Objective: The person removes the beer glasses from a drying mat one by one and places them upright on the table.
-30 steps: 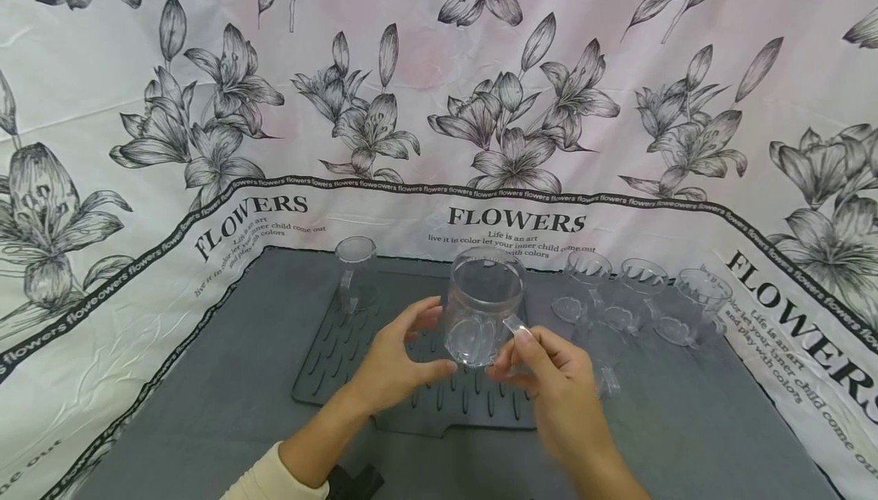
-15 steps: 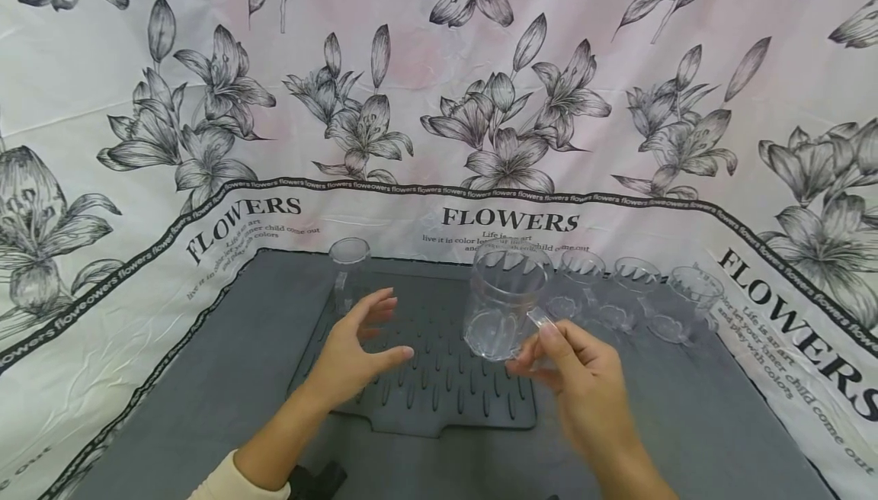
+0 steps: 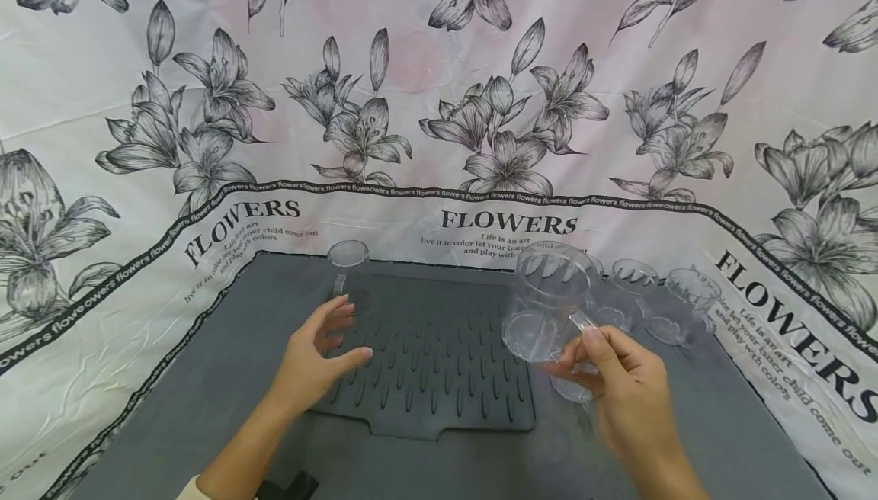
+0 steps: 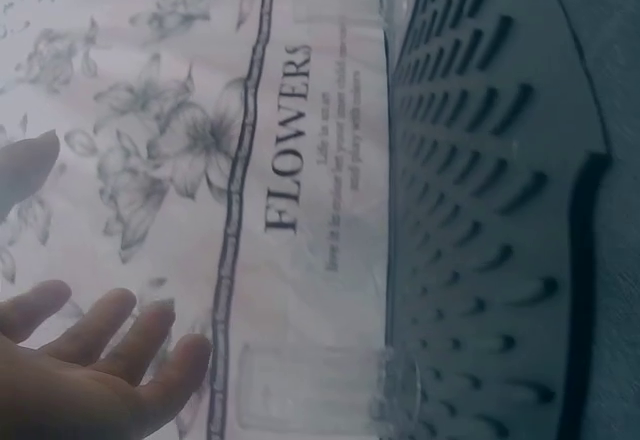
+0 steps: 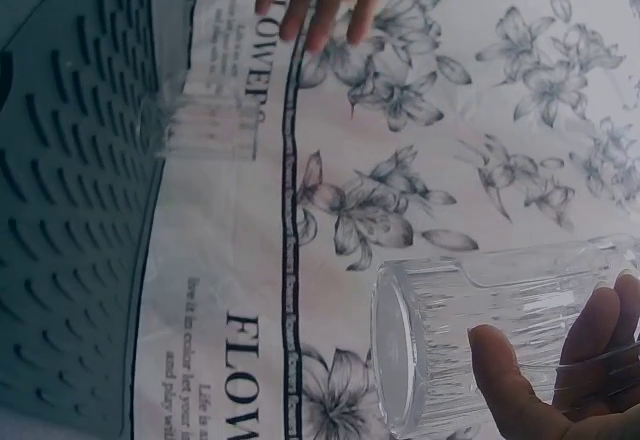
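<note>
My right hand [image 3: 620,378] grips a clear mug [image 3: 545,306] by its handle, raised over the right edge of a dark ridged drying mat [image 3: 418,370]. The right wrist view shows that mug's fluted wall [image 5: 470,330] and flat base, thumb beside it. To the left, my left hand [image 3: 309,366] hovers over the mat's left side, thumb and fingers spread with nothing between them. Just beyond those fingers, another clear mug [image 3: 348,275] stands upright on the mat's back left corner. Fingers [image 4: 120,335] of the left hand spread out in the left wrist view.
Several more clear mugs [image 3: 689,306] stand in a row at the back right of the grey tabletop [image 3: 727,424]. Part of another clear item [image 3: 571,389] shows below the held mug. A flower-print cloth [image 3: 384,218] hangs behind the table.
The right hand has carried the mug to the right, away from over the mat's middle. My left hand has drawn off from beside the mug, moving left.
</note>
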Available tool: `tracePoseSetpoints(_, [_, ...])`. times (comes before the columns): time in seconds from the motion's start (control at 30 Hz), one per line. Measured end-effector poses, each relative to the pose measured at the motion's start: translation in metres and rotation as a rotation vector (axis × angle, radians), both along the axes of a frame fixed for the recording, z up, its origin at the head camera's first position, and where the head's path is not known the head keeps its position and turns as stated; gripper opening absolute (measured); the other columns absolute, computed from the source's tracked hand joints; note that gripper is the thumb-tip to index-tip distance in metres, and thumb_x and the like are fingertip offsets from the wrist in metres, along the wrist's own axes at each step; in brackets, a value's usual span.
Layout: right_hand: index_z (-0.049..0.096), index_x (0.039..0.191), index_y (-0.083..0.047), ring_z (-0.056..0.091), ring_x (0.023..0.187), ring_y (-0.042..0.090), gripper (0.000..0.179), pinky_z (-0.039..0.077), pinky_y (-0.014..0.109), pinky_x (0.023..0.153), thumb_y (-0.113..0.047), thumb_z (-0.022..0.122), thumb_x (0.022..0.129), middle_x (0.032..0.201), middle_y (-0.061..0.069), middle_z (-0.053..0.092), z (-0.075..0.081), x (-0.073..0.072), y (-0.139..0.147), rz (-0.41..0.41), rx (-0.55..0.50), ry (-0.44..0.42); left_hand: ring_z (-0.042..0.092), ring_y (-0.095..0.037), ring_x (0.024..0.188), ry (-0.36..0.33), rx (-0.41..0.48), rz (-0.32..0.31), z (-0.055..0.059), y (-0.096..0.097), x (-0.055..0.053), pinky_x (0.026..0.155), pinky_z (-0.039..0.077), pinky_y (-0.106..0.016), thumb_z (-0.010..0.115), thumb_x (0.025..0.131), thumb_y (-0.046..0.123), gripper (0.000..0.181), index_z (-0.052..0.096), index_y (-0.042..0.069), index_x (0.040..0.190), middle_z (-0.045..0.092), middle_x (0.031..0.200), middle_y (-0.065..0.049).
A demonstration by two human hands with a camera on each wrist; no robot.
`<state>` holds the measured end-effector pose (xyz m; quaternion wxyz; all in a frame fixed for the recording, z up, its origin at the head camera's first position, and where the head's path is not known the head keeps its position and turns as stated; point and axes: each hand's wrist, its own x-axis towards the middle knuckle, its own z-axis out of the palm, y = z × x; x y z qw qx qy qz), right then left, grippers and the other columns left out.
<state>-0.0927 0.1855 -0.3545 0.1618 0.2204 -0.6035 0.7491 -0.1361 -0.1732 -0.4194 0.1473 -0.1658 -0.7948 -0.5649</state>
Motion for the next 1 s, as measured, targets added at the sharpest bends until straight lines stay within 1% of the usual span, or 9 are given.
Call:
tracePoseSetpoints(0.13, [0.055,0.082,0.016,0.064,0.075,0.025,0.027,0.056,0.044,0.071,0.001,0.043,0.102,0.076,0.016,0.059,-0.001,0.000,0.012,-0.022,0.006,0.003,0.047,-0.029,0.125,-0.032,-0.005,0.041,-0.007,-0.011,0.003,0.097,0.044,-0.045,0.079,0.083,0.017,0.075,0.038,0.012,0.146,0.048,0.138,-0.011])
tracePoseSetpoints(0.27, [0.055,0.081,0.014,0.065,0.075,0.025,0.028,0.056,0.043,0.074,-0.001,0.043,0.102,0.077,0.014,0.060,-0.002,0.000,0.025,-0.042,0.018,-0.007,0.046,-0.029,0.125,-0.061,-0.003,0.090,-0.013,-0.021,0.007,0.096,0.043,-0.045,0.079,0.083,0.020,0.077,0.036,0.012,0.147,0.046,0.139,-0.011])
tracePoseSetpoints(0.37, [0.055,0.082,0.016,0.065,0.075,0.025,0.028,0.056,0.042,0.074,0.001,0.044,0.102,0.077,0.014,0.061,-0.003,0.001,0.034,-0.055,-0.011,-0.003,0.046,-0.029,0.125,-0.078,-0.001,0.118,-0.017,-0.028,0.009,0.097,0.042,-0.045,0.078,0.084,0.019,0.077,0.035,0.012,0.148,0.046,0.140,-0.011])
tracePoseSetpoints(0.5, [0.055,0.081,0.017,0.065,0.075,0.024,0.028,0.056,0.040,0.074,0.002,0.044,0.102,0.076,0.014,0.061,-0.006,0.000,0.043,-0.085,-0.025,-0.002,0.046,-0.031,0.125,-0.092,-0.012,0.152,-0.022,-0.033,0.012,0.098,0.042,-0.045,0.079,0.084,0.020,0.078,0.035,0.011,0.148,0.046,0.140,-0.014])
tracePoseSetpoints(0.6, [0.054,0.081,0.016,0.065,0.076,0.023,0.028,0.055,0.040,0.074,-0.001,0.045,0.102,0.076,0.014,0.060,-0.009,0.000,0.050,-0.117,-0.010,-0.016,0.045,-0.034,0.126,-0.103,-0.021,0.175,-0.027,-0.036,0.012,0.099,0.041,-0.046,0.078,0.084,0.021,0.080,0.033,0.010,0.149,0.044,0.141,-0.016])
tracePoseSetpoints(0.7, [0.053,0.081,0.018,0.065,0.076,0.024,0.029,0.055,0.040,0.074,-0.001,0.045,0.102,0.076,0.015,0.060,-0.011,-0.002,0.057,-0.134,-0.034,-0.023,0.045,-0.035,0.126,-0.109,-0.030,0.193,-0.032,-0.038,0.013,0.099,0.041,-0.047,0.079,0.084,0.022,0.081,0.032,0.010,0.149,0.044,0.142,-0.016])
tracePoseSetpoints(0.83, [0.052,0.082,0.019,0.064,0.075,0.026,0.029,0.056,0.041,0.072,-0.002,0.047,0.101,0.076,0.017,0.060,-0.015,-0.004,0.066,-0.177,-0.083,-0.033,0.044,-0.035,0.126,-0.109,-0.035,0.215,-0.041,-0.041,0.013,0.098,0.041,-0.047,0.080,0.083,0.022,0.082,0.033,0.009,0.149,0.044,0.142,-0.017])
tracePoseSetpoints(1.0, [0.052,0.081,0.017,0.064,0.074,0.027,0.027,0.056,0.041,0.070,-0.001,0.047,0.100,0.076,0.018,0.060,-0.019,-0.009,0.078,-0.185,-0.161,-0.023,0.043,-0.036,0.127,-0.123,-0.031,0.233,-0.051,-0.045,0.013,0.099,0.040,-0.048,0.080,0.082,0.024,0.084,0.032,0.009,0.149,0.042,0.143,-0.018])
